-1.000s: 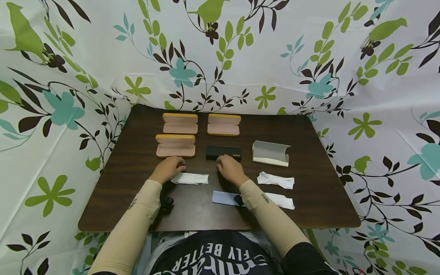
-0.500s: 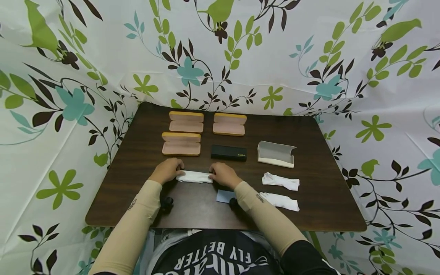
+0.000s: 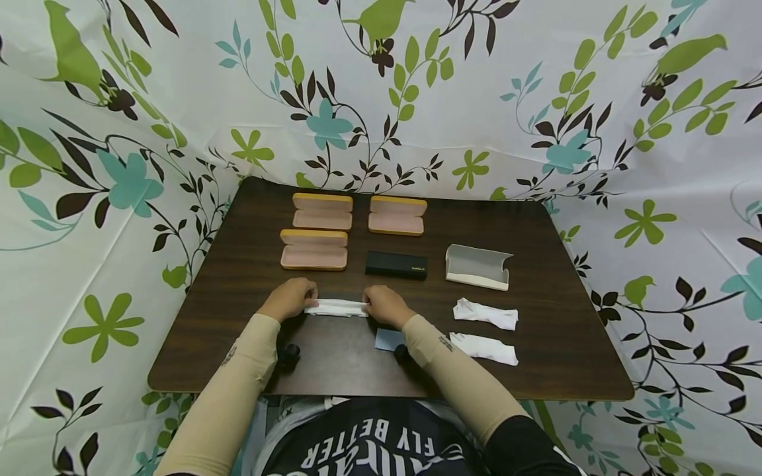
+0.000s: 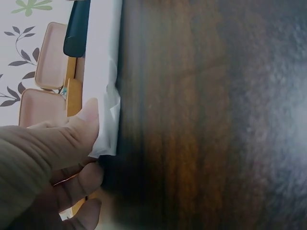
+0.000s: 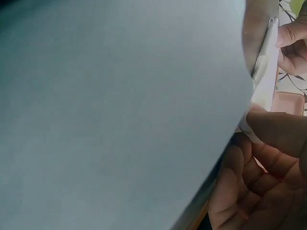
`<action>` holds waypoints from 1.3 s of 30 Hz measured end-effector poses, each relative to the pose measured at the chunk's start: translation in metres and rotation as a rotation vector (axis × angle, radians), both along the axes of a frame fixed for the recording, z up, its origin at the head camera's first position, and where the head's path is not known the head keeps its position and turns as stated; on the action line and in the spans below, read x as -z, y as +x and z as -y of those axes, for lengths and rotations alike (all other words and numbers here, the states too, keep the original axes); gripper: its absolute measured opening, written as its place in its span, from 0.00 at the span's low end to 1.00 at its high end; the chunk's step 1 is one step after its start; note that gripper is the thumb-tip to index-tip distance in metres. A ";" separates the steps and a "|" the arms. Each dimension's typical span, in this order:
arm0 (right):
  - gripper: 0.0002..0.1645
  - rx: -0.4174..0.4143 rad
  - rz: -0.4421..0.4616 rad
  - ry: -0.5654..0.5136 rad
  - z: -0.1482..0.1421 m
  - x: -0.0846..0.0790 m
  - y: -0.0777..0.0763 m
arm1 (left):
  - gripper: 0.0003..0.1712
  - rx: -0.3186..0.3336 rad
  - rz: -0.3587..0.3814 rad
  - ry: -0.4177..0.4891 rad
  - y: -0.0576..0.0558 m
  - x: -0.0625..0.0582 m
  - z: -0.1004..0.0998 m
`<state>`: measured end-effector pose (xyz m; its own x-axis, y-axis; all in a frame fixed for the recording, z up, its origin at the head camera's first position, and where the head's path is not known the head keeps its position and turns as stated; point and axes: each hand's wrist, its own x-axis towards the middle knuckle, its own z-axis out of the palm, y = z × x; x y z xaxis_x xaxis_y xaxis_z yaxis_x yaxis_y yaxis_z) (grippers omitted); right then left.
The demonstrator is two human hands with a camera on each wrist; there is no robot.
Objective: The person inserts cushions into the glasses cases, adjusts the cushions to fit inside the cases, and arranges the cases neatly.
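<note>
A long, narrow white wrapper (image 3: 337, 307), folded flat, stretches between both hands near the table's middle. The left hand (image 3: 290, 299) pinches its left end between thumb and fingers; the left wrist view shows the thumb lying over the white end (image 4: 103, 129). At the other end the right hand (image 3: 383, 305) pinches it too, its thumb (image 5: 276, 127) visible in the right wrist view. What lies inside the wrapper is hidden. A flat light blue piece (image 3: 389, 340) lies partly under the right forearm; a pale blue surface (image 5: 120, 115) fills most of the right wrist view.
Three cases with pink lining, such as the front one (image 3: 313, 258), stand with lids up at the back left. Beside them are a black box (image 3: 396, 265) and a white-grey open box (image 3: 477, 267). Two white wrappers (image 3: 485, 314) lie at right on the brown table (image 3: 548, 330).
The right hand has come back from the black box to the white wrapper's right end and taken hold of it. The wrapper has since tilted slightly, showing a narrower face.
</note>
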<state>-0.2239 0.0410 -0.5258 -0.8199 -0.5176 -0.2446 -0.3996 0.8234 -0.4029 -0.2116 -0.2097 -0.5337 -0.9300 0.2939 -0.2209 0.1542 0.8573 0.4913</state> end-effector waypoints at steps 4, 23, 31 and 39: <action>0.11 -0.020 0.021 -0.024 -0.003 0.002 -0.004 | 0.10 0.023 -0.021 0.025 -0.002 0.000 0.003; 0.05 0.129 0.154 -0.360 -0.023 -0.005 -0.021 | 0.08 -0.028 0.150 0.522 -0.004 -0.001 0.012; 0.06 0.197 0.253 -0.523 -0.031 -0.003 -0.025 | 0.14 -0.056 0.219 0.687 -0.008 0.000 0.009; 0.09 0.251 0.322 -0.625 -0.036 -0.005 -0.027 | 0.17 -0.113 0.278 0.773 -0.010 0.000 0.005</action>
